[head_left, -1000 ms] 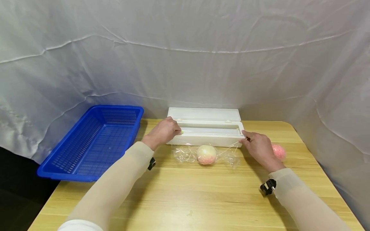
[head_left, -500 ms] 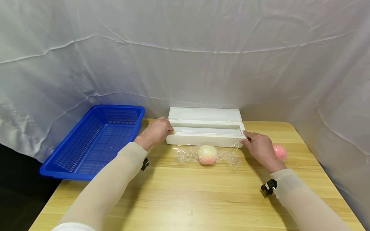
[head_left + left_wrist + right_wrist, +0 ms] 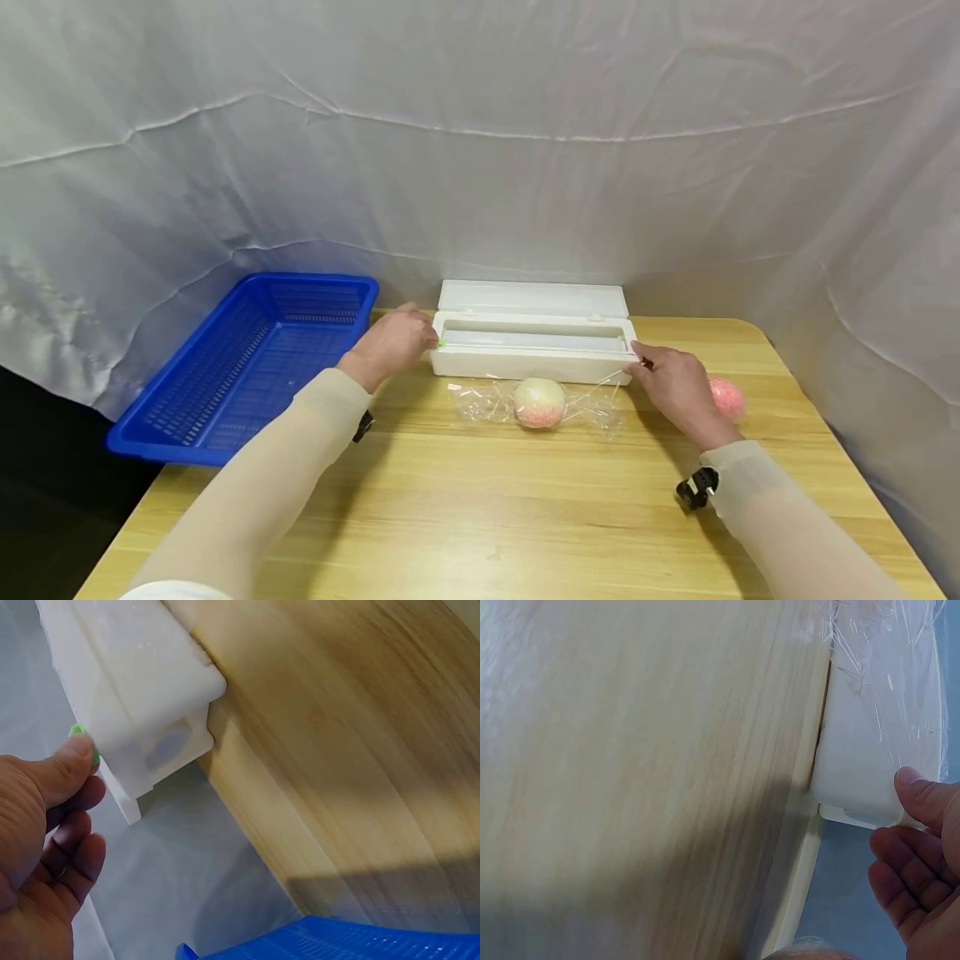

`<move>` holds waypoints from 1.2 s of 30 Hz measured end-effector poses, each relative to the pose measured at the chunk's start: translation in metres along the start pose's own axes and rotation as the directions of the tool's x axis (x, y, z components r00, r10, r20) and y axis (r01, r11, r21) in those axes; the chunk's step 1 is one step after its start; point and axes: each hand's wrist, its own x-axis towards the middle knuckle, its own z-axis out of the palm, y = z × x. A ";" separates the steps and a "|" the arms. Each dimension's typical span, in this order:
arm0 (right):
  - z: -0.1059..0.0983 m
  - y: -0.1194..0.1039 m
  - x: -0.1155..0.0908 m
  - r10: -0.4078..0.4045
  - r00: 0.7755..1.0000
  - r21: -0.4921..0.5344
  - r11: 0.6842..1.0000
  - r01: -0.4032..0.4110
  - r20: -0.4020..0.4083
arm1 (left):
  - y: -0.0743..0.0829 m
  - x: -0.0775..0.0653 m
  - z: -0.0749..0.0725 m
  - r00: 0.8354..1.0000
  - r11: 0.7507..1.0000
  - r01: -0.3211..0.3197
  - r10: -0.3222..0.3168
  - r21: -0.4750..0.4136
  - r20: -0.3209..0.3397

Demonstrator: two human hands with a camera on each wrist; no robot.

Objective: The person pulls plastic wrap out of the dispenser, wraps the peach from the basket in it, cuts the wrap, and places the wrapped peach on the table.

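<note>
White box (image 3: 528, 367): on the worktop (image 3: 525, 517), long axis running from hand to hand. Left hand (image 3: 392, 343): pinches green tab (image 3: 78, 730) at the box end nearest it. Right hand (image 3: 675, 387): grips the opposite end.

Pinches the end of a white box (image 3: 864, 746) in the right hand (image 3: 924, 876), pressing the thumb onto its face and curling the other fingers just below the thumb. Has crinkled clear film (image 3: 866, 645) above the grip, spread over the box; wooden tabletop (image 3: 645, 750) to the left of the grip, crossed by a soft shadow; blue-grey cloth (image 3: 847, 874) lower left, and farther down a cut-off pinkish rounded thing (image 3: 810, 954).
</note>
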 end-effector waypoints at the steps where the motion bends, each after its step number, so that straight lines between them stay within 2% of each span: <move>1: 0.000 0.000 0.001 -0.003 1.000 -0.002 1.000 0.003 0.002 | 0.000 0.000 -0.001 1.000 1.000 0.014 -0.014 -0.007 0.008; 4: 0.000 0.000 0.001 0.004 1.000 0.001 1.000 -0.004 0.008 | 0.002 0.001 -0.002 0.996 0.996 0.078 -0.076 -0.037 0.052; 7: -0.001 0.000 0.000 0.027 0.999 0.007 1.000 -0.027 0.018 | 0.004 0.005 -0.004 0.984 0.988 0.140 -0.132 -0.069 0.119; 9: -0.004 -0.001 0.000 0.034 0.999 0.004 0.999 -0.034 0.033 | 0.008 0.009 -0.009 0.971 0.978 0.192 -0.177 -0.086 0.164; 11: -0.009 -0.002 0.000 0.043 0.996 0.001 0.999 -0.043 0.077 | 0.014 0.012 -0.015 0.950 0.962 0.256 -0.233 -0.092 0.208; 14: -0.020 -0.004 0.003 0.058 0.984 0.007 0.998 -0.060 0.169 | 0.028 0.018 -0.026 0.919 0.934 0.344 -0.314 -0.098 0.238; 16: -0.027 -0.005 0.005 0.079 0.969 0.029 0.996 -0.088 0.234 | 0.039 0.021 -0.031 0.909 0.918 0.377 -0.343 -0.120 0.235; 19: -0.035 -0.005 0.005 0.106 0.950 0.087 0.987 -0.137 0.294 | 0.056 0.024 -0.036 0.911 0.896 0.393 -0.349 -0.207 0.220; 21: -0.038 -0.004 0.004 0.123 0.937 0.146 0.973 -0.179 0.328 | 0.066 0.023 -0.036 0.916 0.882 0.391 -0.343 -0.264 0.209; 23: -0.042 -0.003 0.001 0.137 0.926 0.195 0.957 -0.216 0.351 | 0.074 0.020 -0.035 0.914 0.860 0.400 -0.346 -0.318 0.213; 26: -0.046 -0.002 -0.004 0.150 0.924 0.218 0.947 -0.237 0.352 | 0.082 0.012 -0.029 0.907 0.828 0.419 -0.362 -0.372 0.216; 28: -0.048 -0.002 -0.009 0.154 0.937 0.182 0.959 -0.218 0.312 | 0.086 0.004 -0.025 0.891 0.792 0.454 -0.391 -0.409 0.232; 30: -0.050 -0.004 -0.016 0.157 0.956 0.132 0.972 -0.194 0.247 | 0.090 -0.004 -0.021 0.868 0.740 0.497 -0.425 -0.453 0.259; 33: -0.049 -0.009 -0.030 0.149 0.983 0.077 0.984 -0.158 0.111 | 0.096 -0.015 -0.016 0.817 0.638 0.575 -0.478 -0.513 0.321; 36: -0.041 -0.022 -0.044 0.097 0.995 0.071 0.993 -0.096 -0.002 | 0.100 -0.022 -0.011 0.760 0.529 0.645 -0.523 -0.551 0.386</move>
